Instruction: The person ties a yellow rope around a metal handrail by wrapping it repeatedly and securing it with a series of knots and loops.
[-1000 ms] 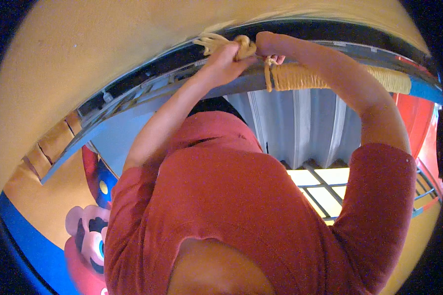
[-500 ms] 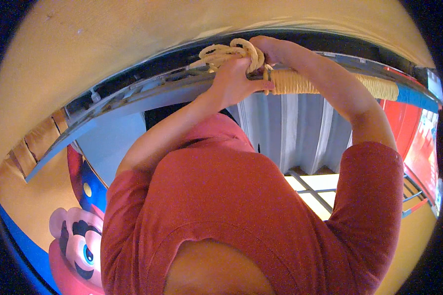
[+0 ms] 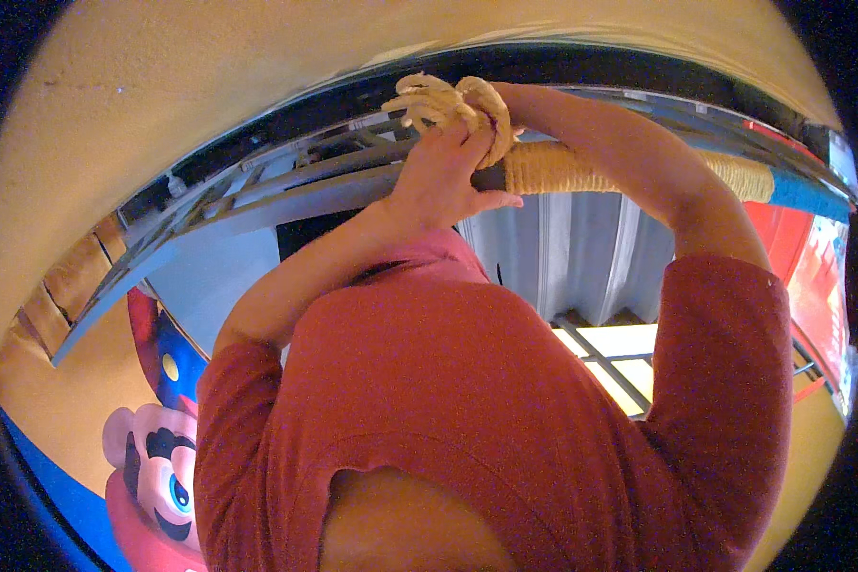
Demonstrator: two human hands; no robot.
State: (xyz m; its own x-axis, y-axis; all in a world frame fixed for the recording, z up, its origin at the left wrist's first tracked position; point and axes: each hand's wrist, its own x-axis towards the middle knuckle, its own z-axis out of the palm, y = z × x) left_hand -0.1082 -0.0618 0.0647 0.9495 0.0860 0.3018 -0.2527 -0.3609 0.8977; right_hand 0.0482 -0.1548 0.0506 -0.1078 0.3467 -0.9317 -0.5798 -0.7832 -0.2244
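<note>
A bundle of looped cream rope (image 3: 486, 114) is bunched over the upper rail. My left hand (image 3: 437, 176) grips it, with the fingers running up into the loops and the thumb stretched out toward the wrapped rail. From the right, my right hand (image 3: 507, 100) reaches behind the same bundle; its fingers are hidden there. Just right of my left hand, tight turns of yellow rope (image 3: 558, 168) cover the grey metal bar (image 3: 348, 188). My right forearm crosses in front of this wrapping. Farther right, the wrapping turns blue (image 3: 806, 194).
Grey metal bars and a dark band run along the top beneath a tan surface (image 3: 210, 76). Grey corrugated panels (image 3: 562, 253) hang behind the bar. At lower left, a wall carries a painted cartoon face (image 3: 162, 477). A red panel (image 3: 782, 238) stands at right.
My left hand has turned, and its thumb has come off the end of the yellow wrapping. The rope bundle has shifted and looks more tightly bunched. My right hand has gone further behind it.
</note>
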